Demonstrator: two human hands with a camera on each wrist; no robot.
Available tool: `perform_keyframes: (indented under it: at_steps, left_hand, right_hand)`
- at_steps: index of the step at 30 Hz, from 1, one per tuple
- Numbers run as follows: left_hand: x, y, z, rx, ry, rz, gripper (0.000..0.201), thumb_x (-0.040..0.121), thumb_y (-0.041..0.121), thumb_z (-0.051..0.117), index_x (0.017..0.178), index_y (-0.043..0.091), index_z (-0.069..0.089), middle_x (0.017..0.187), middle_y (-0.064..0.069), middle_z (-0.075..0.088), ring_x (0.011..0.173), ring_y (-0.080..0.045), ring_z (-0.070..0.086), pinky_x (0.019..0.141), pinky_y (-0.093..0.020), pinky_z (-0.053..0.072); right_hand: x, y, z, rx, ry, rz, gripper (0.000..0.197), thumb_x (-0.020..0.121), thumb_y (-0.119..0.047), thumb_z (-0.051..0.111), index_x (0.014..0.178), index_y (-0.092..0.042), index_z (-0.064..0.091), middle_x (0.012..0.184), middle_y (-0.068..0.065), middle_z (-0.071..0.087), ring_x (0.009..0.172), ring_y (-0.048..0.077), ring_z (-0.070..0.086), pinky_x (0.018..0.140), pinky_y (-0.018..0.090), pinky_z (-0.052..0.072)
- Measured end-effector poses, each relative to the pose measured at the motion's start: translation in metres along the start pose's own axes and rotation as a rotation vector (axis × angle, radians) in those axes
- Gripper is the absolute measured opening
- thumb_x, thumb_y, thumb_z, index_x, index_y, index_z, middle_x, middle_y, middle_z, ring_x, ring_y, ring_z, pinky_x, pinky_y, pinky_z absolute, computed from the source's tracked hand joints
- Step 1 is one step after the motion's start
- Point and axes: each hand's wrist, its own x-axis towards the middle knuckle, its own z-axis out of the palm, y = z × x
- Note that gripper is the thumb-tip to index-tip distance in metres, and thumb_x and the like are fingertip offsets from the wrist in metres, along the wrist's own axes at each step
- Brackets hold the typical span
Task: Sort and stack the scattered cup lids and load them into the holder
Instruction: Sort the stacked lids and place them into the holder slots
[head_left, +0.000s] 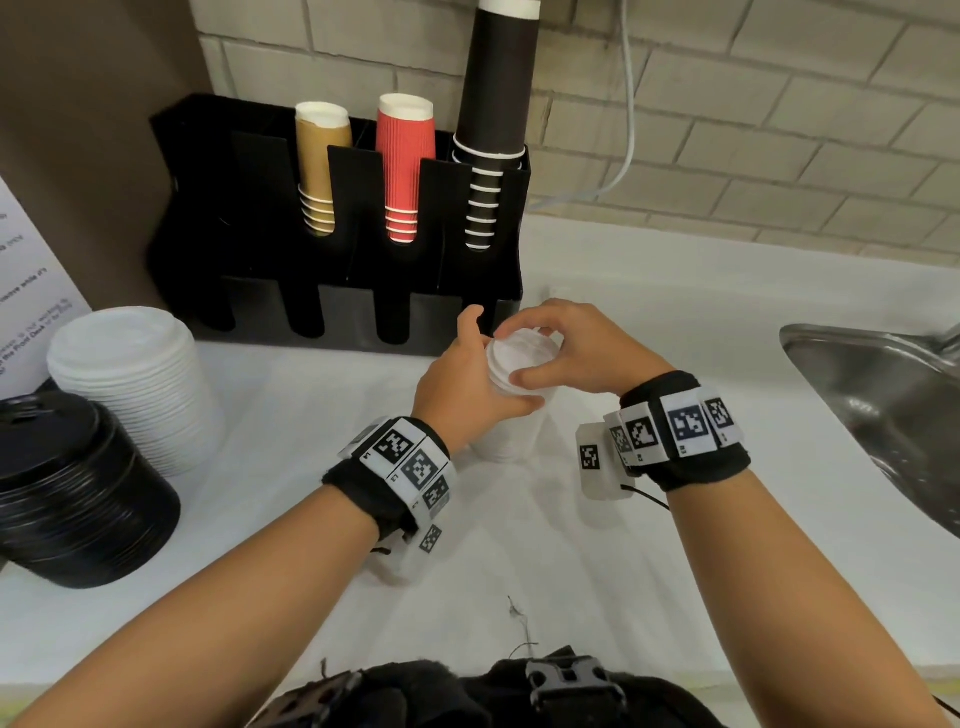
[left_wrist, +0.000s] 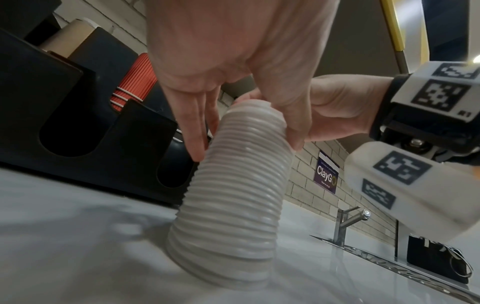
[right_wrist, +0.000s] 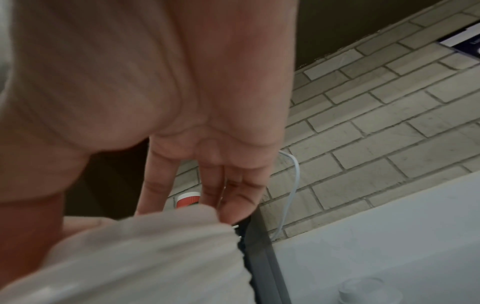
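1. Standing on the white worktop (head_left: 519, 545), near the middle and just in front of the holder's right end: a tall stack of white lids (left_wrist: 233, 185), leaning a little (the tilt shows best in the left wrist view).
2. Left hand (head_left: 467, 384) wrapped round the upper part of that stack, thumb on the near side and fingers (left_wrist: 193, 131) running down the far side.
3. Right hand (head_left: 566, 348) curled over the top of the same stack, fingertips (right_wrist: 233, 205) on the rim of the top lid, thumb across its near edge.
4. Black holder (head_left: 358, 312) against the brick wall at the back edge of the worktop; front slots dark, contents not discernible.
5. In the holder's rear slots, upside-down cup stacks: brown cups (head_left: 318, 166) on the left, red cups (head_left: 404, 161) in the middle, black cups (head_left: 496, 119) on the right and tallest.
6. Near the left edge of the worktop: a wider stack of white lids (head_left: 135, 379), and just in front of it a stack of black lids (head_left: 78, 488), the two touching or nearly so.
7. Steel sink (head_left: 883, 405) set into the right side of the worktop, with a tap (left_wrist: 345, 222) behind it.
8. Marker-covered bands (head_left: 410, 462) on both wrists.
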Motion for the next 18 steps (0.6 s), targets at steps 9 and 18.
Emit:
perform_keyframes:
  at_steps: [9, 18]
  left_hand:
    - [-0.001, 0.012, -0.007, 0.074, -0.062, 0.011, 0.082, 0.062, 0.047, 0.085, 0.129, 0.022, 0.044, 0.121, 0.005, 0.055, 0.104, -0.015, 0.057, 0.087, -0.039, 0.052]
    - [0.009, 0.019, -0.019, 0.12, -0.111, -0.005, 0.062, 0.066, 0.048, 0.083, 0.12, 0.026, 0.06, 0.115, 0.009, 0.066, 0.109, -0.016, 0.059, 0.096, -0.041, 0.049]
  right_hand:
    - [0.0, 0.007, 0.002, 0.062, -0.023, 0.033, 0.042, 0.071, -0.027, 0.081, 0.104, -0.039, 0.059, 0.115, -0.002, 0.059, 0.099, 0.011, 0.05, 0.079, 0.018, 0.037]
    - [0.063, 0.069, -0.041, 0.378, 0.188, 0.453, 0.026, 0.095, -0.022, 0.055, 0.119, -0.014, 0.06, 0.118, 0.004, 0.058, 0.11, 0.021, 0.055, 0.084, 0.029, 0.048]
